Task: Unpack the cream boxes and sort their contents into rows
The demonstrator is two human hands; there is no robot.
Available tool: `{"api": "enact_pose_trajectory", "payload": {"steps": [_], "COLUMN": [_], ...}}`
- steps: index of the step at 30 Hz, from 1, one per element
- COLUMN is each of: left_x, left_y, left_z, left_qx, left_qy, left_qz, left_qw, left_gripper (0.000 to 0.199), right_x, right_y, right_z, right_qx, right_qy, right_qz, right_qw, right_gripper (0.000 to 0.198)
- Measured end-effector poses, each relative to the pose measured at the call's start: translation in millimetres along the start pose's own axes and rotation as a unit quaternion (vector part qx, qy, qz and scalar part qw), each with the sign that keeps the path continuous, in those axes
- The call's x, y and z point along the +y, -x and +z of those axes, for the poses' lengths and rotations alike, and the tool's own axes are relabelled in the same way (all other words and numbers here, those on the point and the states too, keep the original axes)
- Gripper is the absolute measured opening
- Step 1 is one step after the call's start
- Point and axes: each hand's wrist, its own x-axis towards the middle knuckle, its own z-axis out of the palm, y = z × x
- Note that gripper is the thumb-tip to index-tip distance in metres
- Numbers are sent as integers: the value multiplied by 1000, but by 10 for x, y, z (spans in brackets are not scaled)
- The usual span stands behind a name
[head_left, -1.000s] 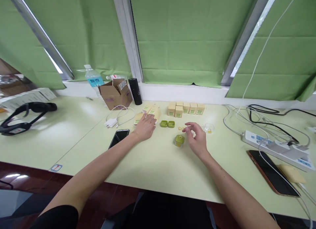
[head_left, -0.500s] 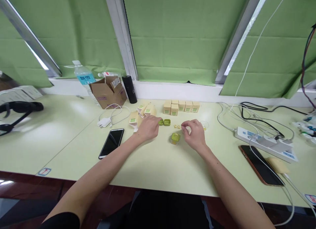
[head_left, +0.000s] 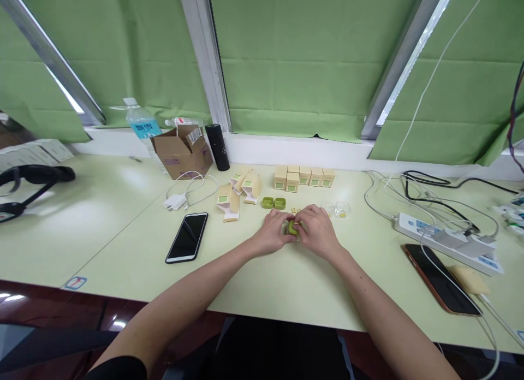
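Observation:
A small square container with a green lid (head_left: 292, 228) sits on the table between my two hands. My left hand (head_left: 271, 232) is closed around its left side, thumb at the near edge. My right hand (head_left: 318, 231) bends over the container from the right with its fingertips pinched at the lid. What those fingertips hold, if anything, is too small to make out. Just beyond the hands lie tiny yellow pieces (head_left: 295, 210), partly covered by my right hand. Two open green square lids (head_left: 273, 203) lie farther back, and clear container parts (head_left: 342, 209) lie to the right.
Several small beige boxes (head_left: 303, 178) stand at the back. Opened beige boxes (head_left: 228, 203) lie left of the green lids. A phone (head_left: 187, 238), a white charger (head_left: 175, 201) and a cardboard box (head_left: 182, 153) are on the left. A power strip (head_left: 448, 242) and another phone (head_left: 440, 279) are at right.
My left hand has come down from the green lids and closed on the container. My right hand has moved left onto its lid. The clear parts and green lids are now uncovered.

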Motion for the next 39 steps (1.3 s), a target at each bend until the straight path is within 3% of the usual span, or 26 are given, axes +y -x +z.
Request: {"api": "enact_pose_trajectory", "payload": {"steps": [12, 17, 19, 23, 26, 28, 33, 37, 39], "left_x": [-74, -89, -87, -81, -63, -39, 44, 47, -4], "left_y": [-39, -47, -49, -43, -16, 11, 81, 90, 57], "left_z": [104, 97, 98, 111, 92, 52, -78, -75, -43], "left_qx": [40, 36, 34, 41, 44, 66, 108, 95, 124], "left_qy": [-20, -32, -33, -27, -7, 20, 90, 117, 144], "left_qz": [-21, -29, -32, -39, -46, -34, 49, 93, 82], "left_qw": [999, 998, 998, 998, 998, 997, 989, 984, 978], "left_gripper": [43, 38, 36, 40, 57, 66, 65, 42, 36], "right_x": [79, 44, 28, 60, 124, 141, 1, -127, -128], "right_y": [-18, -27, -37, -83, -122, -133, -95, -60, -52], "right_z": [116, 79, 35, -37, -49, -43, -22, -16, -29], "right_qx": [-11, 29, 84, 181, 190, 182, 140, 102, 105], "right_qy": [-18, -111, -199, -355, -415, -436, -438, -443, -441], "right_qz": [4, 54, 96, 169, 216, 225, 184, 171, 170], "right_qw": [1000, 992, 972, 902, 863, 852, 869, 874, 875], "right_gripper": [17, 12, 10, 31, 45, 48, 44, 38, 35]}}
